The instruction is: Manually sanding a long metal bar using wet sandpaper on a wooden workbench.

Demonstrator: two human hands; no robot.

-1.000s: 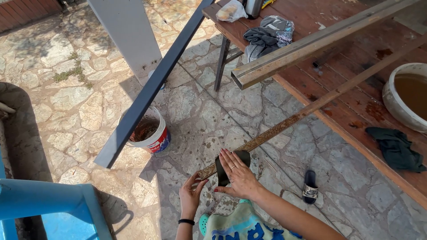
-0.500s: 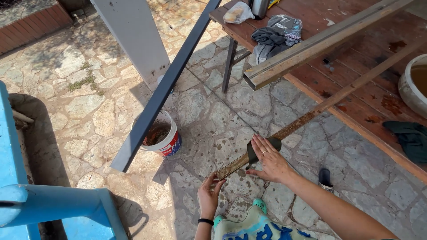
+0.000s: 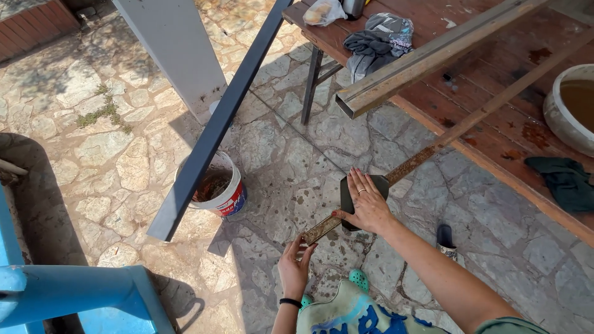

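Note:
A long rusty metal bar (image 3: 445,139) runs from the wooden table down toward me, its near end sticking out over the stone floor. My right hand (image 3: 366,204) presses a dark sanding block (image 3: 350,199) flat against the bar close to that end. My left hand (image 3: 296,265) is below the bar's tip, fingers spread, with the fingertips touching or nearly touching the end. A ring shows on my right hand and a black band on my left wrist.
A red-brown wooden table (image 3: 495,133) holds a thicker metal beam (image 3: 427,59), rags and a white tub (image 3: 568,108). A dark blue beam (image 3: 216,120) leans over a white bucket (image 3: 219,192). A blue frame (image 3: 68,291) stands at lower left.
The view has shifted. My right hand with the block has slid a little along the bar, and my left hand stays under the bar's end.

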